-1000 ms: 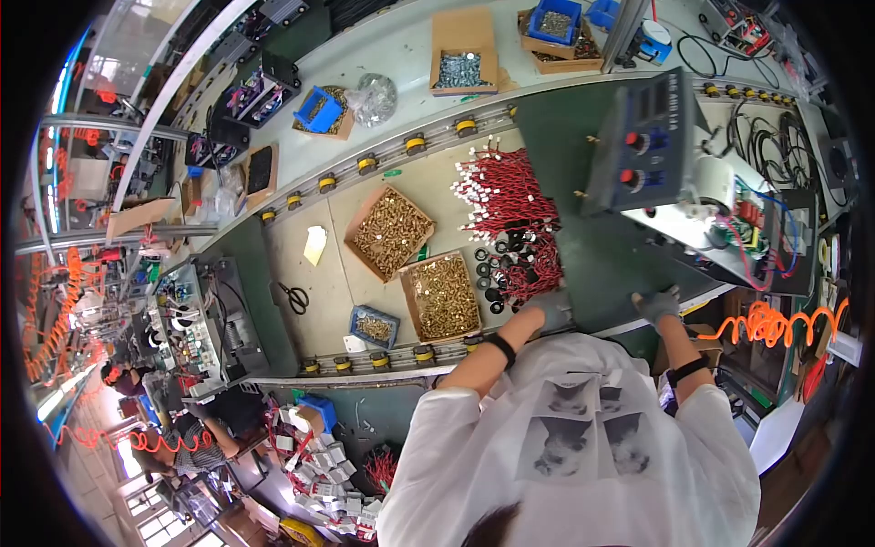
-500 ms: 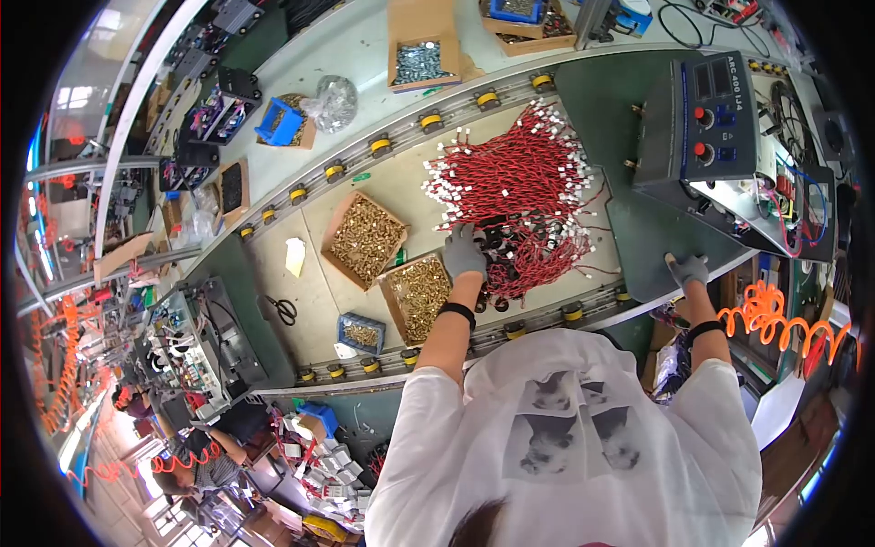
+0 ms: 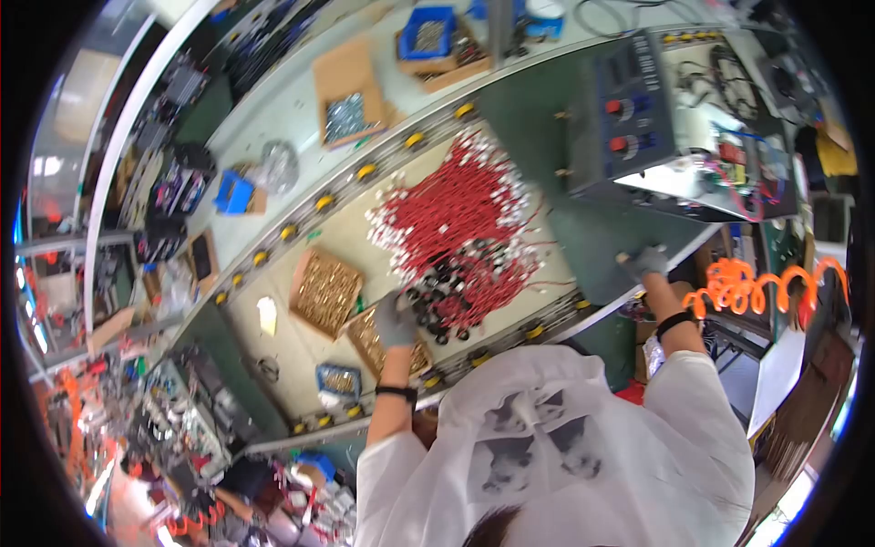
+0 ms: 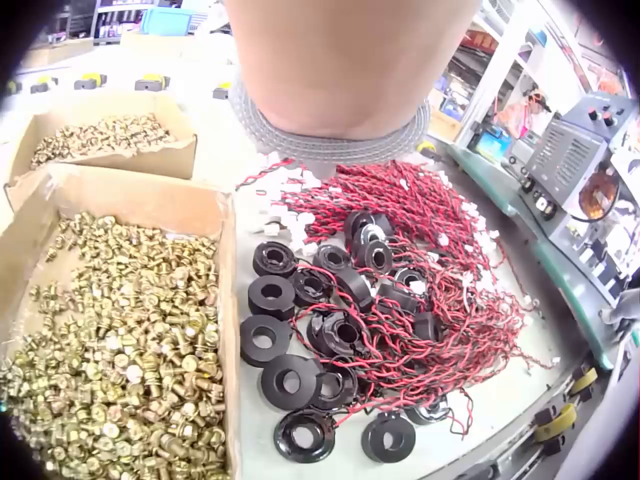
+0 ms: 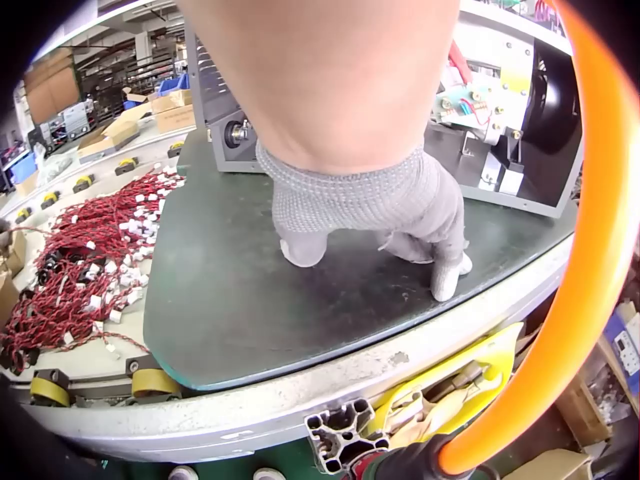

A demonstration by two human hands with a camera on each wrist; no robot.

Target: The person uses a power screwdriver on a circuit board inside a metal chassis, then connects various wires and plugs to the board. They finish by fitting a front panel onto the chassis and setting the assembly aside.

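- Far left: scissors (image 3: 267, 369) flat on the pale bench (image 3: 296, 365), blurry. Yellow-white paper (image 3: 266, 314) above them in the head view.
- Then a small blue tray (image 3: 321, 378) of little metal bits, close to the near box.
- Two cardboard boxes of brass bolts, corner to corner: far box (image 4: 155, 158) and near box (image 4: 130, 195). Both well filled.
- My left hand (image 3: 395, 321), grey glove, over the edge of the near box, right by the black rings (image 4: 290, 380). Fingers: blurred in the head view, hidden behind my wrist in the left wrist view. Can't tell if wide or narrow, or if they hold or touch anything.
- Black rings in a loose heap just right of the near box, some lying flat, some tilted, mixed in with wires.
- Red wires (image 3: 437, 205), twisted, white plugs on the ends, big pile behind and right of the rings. A few strands trail right.
- Green board (image 5: 230, 280) right of the pile.
- My right hand (image 3: 647, 262), grey glove, rests on the board near its front edge. Thumb set wide of the fingers, fingers bent down loosely, nothing seen in them.
- Grey machine (image 3: 592, 114) stands upright on the board behind that hand, two red knobs on its panel, side open.
- Orange coiled hose (image 3: 743, 290) farthest right, past the right wrist.
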